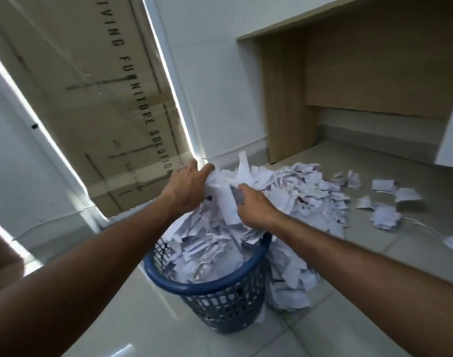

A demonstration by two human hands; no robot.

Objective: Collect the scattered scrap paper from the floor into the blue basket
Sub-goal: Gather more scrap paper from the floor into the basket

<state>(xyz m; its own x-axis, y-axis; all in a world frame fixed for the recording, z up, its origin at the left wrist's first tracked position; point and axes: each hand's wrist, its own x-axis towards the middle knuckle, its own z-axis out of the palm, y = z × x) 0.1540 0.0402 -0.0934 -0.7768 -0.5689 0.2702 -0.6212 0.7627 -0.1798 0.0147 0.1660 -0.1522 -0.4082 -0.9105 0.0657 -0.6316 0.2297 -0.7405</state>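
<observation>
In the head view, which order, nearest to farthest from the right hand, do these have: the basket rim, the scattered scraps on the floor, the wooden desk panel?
From the right hand:
1. Basket rim, just below the hand.
2. Scattered scraps, on the floor to the right.
3. Wooden desk panel, upright, far behind the pile.

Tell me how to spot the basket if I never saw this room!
Find the wooden desk against the white wall, then look down at the tiled floor in front of it. Beside the big paper pile stands the blue basket. It is the only blue thing there, round with a holey lattice wall, heaped with white scraps.
</observation>
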